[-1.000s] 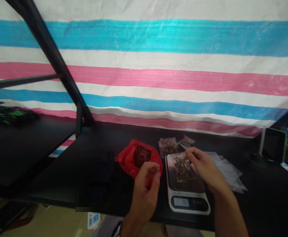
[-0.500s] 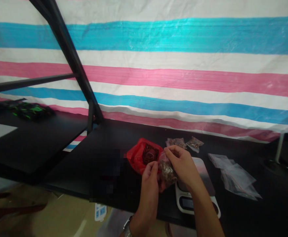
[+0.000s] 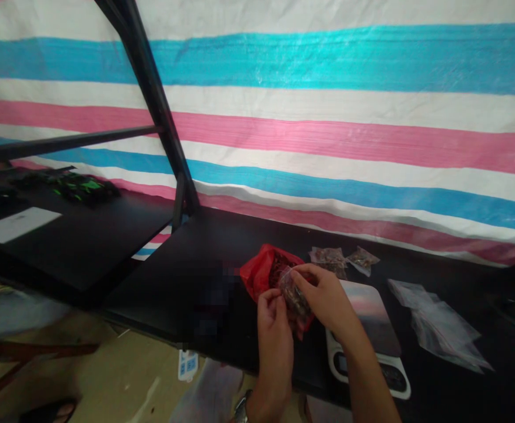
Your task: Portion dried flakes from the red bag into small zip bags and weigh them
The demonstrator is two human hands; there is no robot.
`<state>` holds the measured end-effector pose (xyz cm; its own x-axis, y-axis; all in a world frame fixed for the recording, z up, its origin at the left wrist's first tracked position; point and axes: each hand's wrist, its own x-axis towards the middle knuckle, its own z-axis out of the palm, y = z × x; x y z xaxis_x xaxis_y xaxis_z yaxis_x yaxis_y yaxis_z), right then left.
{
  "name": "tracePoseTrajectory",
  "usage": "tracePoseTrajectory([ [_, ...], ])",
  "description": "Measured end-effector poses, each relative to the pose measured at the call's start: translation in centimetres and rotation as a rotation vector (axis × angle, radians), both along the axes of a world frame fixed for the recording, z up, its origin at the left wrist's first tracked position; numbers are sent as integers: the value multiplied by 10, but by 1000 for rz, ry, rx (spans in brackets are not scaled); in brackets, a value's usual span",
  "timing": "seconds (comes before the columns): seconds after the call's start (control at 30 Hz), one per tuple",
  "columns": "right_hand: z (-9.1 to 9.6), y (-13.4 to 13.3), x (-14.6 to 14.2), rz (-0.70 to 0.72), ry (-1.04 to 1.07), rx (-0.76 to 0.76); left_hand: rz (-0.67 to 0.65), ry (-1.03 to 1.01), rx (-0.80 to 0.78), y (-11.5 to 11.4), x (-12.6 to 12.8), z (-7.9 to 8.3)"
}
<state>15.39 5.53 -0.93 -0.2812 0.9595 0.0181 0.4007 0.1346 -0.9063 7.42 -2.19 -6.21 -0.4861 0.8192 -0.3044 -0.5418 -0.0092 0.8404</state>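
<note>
Between my two hands is a small clear zip bag (image 3: 296, 298) filled with brownish dried bits. My left hand (image 3: 276, 320) pinches its top edge at the left, and the fingers of my right hand (image 3: 323, 292) are closed on the edge at the right. Just behind the held bag lies an open red plastic bag (image 3: 256, 275) with dark reddish-brown pieces inside, partly covered by it. Under my right forearm sits a white kitchen scale (image 3: 367, 308), its display partly hidden.
Filled clear packets (image 3: 329, 257) and another filled packet (image 3: 363, 258) lie behind the scale. Flat clear zip bags (image 3: 442, 326) are spread to its right on the black table (image 3: 213, 235). A black metal frame (image 3: 158, 111) rises at the left before a striped sheet (image 3: 328, 106).
The view has swung left, so the things appear farther right. Both hands still grip the bag's top edge, and it now covers more of the red bag's opening.
</note>
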Motion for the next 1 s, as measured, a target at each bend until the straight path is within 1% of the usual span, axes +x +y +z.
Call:
tracePoseTrajectory([
  [0.17,-3,0,-1,-43,-52,1,-29,-21,20,-2,1,-3],
  [0.33,-5,1,-1,-39,-60,16,73,-13,40,-7,6,-4],
  [0.43,-4,1,-1,-33,-53,27,105,18,44,-10,9,-3],
  [0.53,-4,1,1,-27,-62,36,82,37,66,-11,10,-4],
  [0.7,-10,1,3,-52,-115,50,14,2,38,-8,11,-6],
  [0.83,-10,1,2,-83,-111,82,38,8,42,-8,11,-3],
  [1.0,-9,2,6,-62,-68,94,74,66,59,-6,7,1],
])
